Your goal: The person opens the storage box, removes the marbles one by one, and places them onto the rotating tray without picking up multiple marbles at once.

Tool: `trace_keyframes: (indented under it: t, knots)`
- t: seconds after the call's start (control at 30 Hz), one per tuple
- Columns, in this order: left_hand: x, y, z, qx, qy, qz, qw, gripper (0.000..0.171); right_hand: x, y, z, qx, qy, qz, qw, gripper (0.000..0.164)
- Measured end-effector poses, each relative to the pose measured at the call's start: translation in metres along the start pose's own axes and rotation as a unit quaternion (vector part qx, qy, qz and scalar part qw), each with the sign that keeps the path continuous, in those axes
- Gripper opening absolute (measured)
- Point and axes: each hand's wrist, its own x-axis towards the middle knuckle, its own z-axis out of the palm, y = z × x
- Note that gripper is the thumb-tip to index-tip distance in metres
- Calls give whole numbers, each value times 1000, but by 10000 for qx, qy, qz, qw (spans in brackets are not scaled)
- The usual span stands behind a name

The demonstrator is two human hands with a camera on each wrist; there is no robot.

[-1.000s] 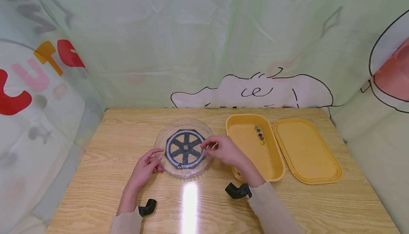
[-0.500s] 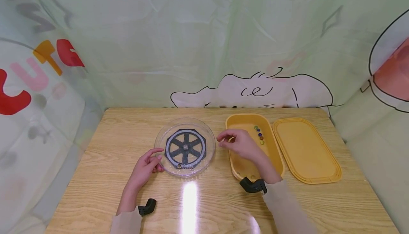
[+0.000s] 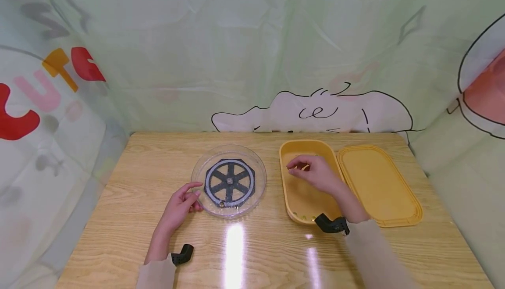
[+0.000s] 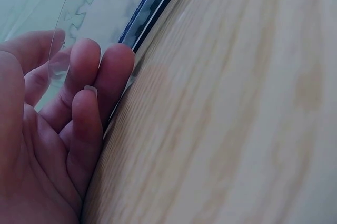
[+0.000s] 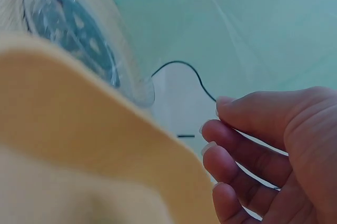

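My left hand holds the near-left rim of a clear round dish; in the left wrist view, the clear rim passes between the fingers of that hand. A dark octagonal piece with spokes and a pale ring shows through the dish. Near the front of the dish lies a small marble. My right hand hovers over the yellow tub, its fingers loosely bent and nothing visible between them. Small marbles lie along the tub's near end; others farther back are mostly hidden by the hand.
Right of the tub, a yellow lid lies flat on the wooden table. A printed curtain hangs behind the table's back edge. Black wrist cameras sit on both sleeves.
My right hand has moved right, from over the clear dish to above the yellow tub, and now covers marbles seen before. The left hand stays at the dish's rim.
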Motion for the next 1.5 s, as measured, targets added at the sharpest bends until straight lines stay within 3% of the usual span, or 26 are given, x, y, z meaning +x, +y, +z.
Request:
trace_keyframes:
  t: [0.43, 0.8, 1.03, 1.23, 1.5]
  knots:
    - [0, 1, 1, 106, 37, 104, 9999, 30, -14, 25, -17, -432, -265, 399, 9979, 14]
    - [2, -1, -1, 73, -28, 9, 10000, 32, -14, 42, -5, -175, -416, 371, 9983, 12]
    - [-8, 24, 2, 114, -100, -94, 9998, 34, -16, 47, 10, -2, -486, 565, 9972, 11]
    - [2, 3, 0, 92, 8, -181, 9998, 32, -18, 45, 14, 135, -610, 397, 9973, 10]
    - [2, -2, -1, 70, 19, 49, 10000, 31, -19, 40, 11, 324, -977, 307, 9942, 12]
